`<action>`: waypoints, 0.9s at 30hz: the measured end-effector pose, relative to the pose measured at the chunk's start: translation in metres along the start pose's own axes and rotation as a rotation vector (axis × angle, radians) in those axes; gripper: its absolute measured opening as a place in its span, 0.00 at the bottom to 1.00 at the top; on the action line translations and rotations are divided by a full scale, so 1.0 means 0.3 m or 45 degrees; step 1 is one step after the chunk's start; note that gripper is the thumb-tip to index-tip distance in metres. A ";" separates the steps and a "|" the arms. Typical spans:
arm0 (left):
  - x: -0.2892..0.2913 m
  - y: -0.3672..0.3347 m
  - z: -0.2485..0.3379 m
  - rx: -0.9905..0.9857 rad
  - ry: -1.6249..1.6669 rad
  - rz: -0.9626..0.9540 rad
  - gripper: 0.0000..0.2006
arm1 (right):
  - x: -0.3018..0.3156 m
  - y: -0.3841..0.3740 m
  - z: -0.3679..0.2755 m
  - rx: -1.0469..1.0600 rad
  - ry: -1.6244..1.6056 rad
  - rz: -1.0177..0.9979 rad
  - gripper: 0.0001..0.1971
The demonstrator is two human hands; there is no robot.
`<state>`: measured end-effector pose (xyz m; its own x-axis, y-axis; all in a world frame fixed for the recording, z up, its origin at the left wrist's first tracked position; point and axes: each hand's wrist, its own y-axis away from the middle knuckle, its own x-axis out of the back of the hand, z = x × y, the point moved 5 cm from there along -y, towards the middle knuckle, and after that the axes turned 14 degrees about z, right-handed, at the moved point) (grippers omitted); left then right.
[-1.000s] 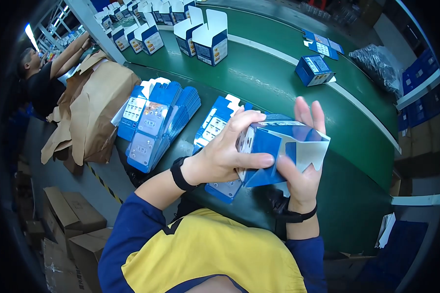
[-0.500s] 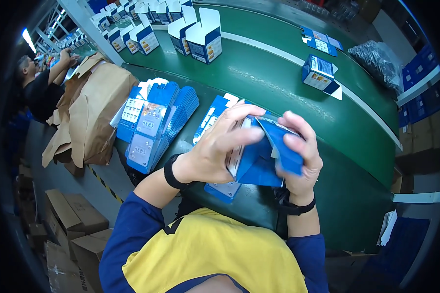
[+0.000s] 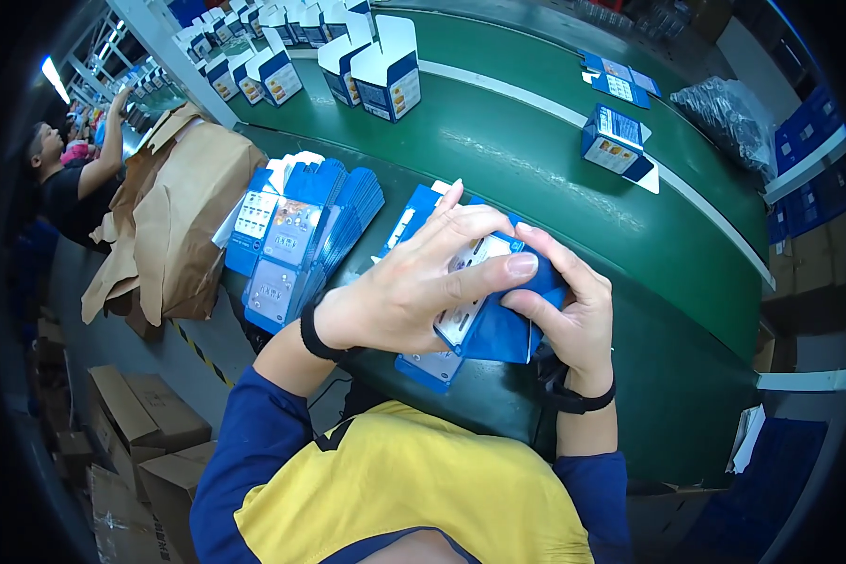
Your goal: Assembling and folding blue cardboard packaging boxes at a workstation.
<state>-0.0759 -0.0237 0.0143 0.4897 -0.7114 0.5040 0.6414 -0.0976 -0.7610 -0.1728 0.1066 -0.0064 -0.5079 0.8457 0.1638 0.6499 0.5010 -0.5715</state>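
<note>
Both my hands grip a blue carton [image 3: 498, 329] over the near edge of the green table. My left hand [image 3: 423, 277] wraps its left side, thumb lying across the top and fingers along the far side. On the right side, my right hand [image 3: 573, 305] holds it with thumb and fingers pressed on the blue flaps. The carton's inside and underside are hidden. Beneath it, flat unfolded blue cartons [image 3: 430, 369] lie on the table, partly covered by my left hand. To the left sits a fanned stack of flat blue cartons [image 3: 296, 240].
Opened upright cartons [image 3: 385, 80] stand in rows on the green conveyor [image 3: 498, 122]. Another carton [image 3: 614, 141] lies at the right, beyond it flat ones [image 3: 620, 80] and a clear plastic bag [image 3: 724, 122]. Left are torn brown paper [image 3: 179, 216], cardboard boxes [image 3: 146, 409] and a person [image 3: 80, 183].
The carton's loose flaps have been folded down, and my right fingers have closed in over them. Upright cartons on the conveyor have shifted slightly left. The person at left has raised an arm.
</note>
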 end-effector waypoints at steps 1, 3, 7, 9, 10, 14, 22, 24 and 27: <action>0.001 -0.004 0.000 0.009 0.032 -0.020 0.49 | 0.001 0.001 -0.001 -0.040 -0.069 -0.005 0.25; -0.007 -0.011 0.003 0.022 0.013 -0.037 0.48 | -0.001 0.003 -0.005 -0.076 -0.142 -0.021 0.25; -0.069 -0.008 -0.005 0.040 -0.001 -0.003 0.46 | 0.014 0.014 -0.010 -0.097 -0.169 0.109 0.32; -0.082 -0.007 -0.003 0.014 0.034 0.146 0.45 | 0.013 0.016 -0.020 -0.094 -0.170 0.168 0.38; -0.075 0.005 -0.008 0.016 0.032 0.145 0.45 | 0.009 0.018 -0.022 -0.093 -0.172 0.197 0.42; -0.035 -0.033 -0.007 0.074 0.120 -0.046 0.44 | 0.017 -0.007 -0.016 -0.109 -0.473 0.516 0.44; -0.092 -0.109 -0.104 -0.618 -0.486 -0.089 0.41 | 0.137 -0.020 0.215 -1.142 -0.973 -0.286 0.37; -0.152 -0.202 -0.244 -0.377 -0.752 -0.034 0.34 | 0.285 -0.100 0.275 -0.763 -0.684 0.387 0.39; -0.325 -0.323 -0.448 -0.042 -0.874 -0.252 0.27 | 0.484 -0.092 0.351 -0.661 -0.286 0.785 0.42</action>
<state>-0.2652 -0.0385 -0.0161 0.6341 -0.0804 0.7691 0.7439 -0.2082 -0.6351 -0.3240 0.1961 -0.0515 -0.0409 0.9668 -0.2521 0.9981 0.0281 -0.0542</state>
